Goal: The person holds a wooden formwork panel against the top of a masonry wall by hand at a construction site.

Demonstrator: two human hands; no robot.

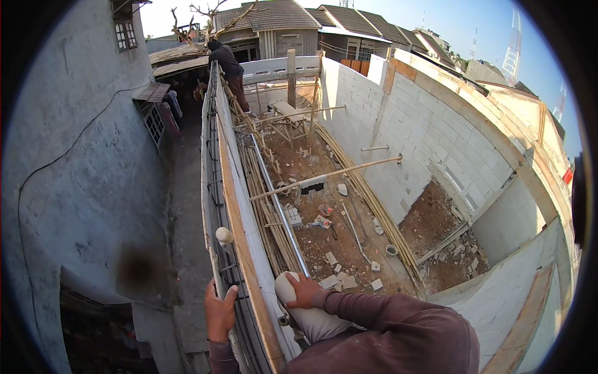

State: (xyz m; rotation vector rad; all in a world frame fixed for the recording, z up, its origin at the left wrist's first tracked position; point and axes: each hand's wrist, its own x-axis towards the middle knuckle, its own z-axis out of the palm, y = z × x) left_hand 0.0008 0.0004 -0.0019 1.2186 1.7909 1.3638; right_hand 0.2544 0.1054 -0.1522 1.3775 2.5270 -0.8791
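Note:
My left hand [220,314] is closed on the top edge of the outer formwork board [210,265], its thumb raised along the inner side. Dark steel reinforcing bars [235,280] run in the narrow gap between this board and the inner wooden board [240,218]. Just beyond the hand, a pale, rounded knob-like thing [224,235] stands over the gap; its kind I cannot make out. My right hand [303,291] lies with fingers spread on my bent knee [288,288], in light trousers beside the wall top. A metal pipe end [283,320] shows below the knee.
A co-worker [229,65] leans over the wall's far end. Far below right, bamboo poles [374,206], a wooden trestle [291,117], a bucket [391,250] and rubble lie on the dirt floor. A horizontal pole [327,177] crosses the room. A narrow alley [187,187] drops away left.

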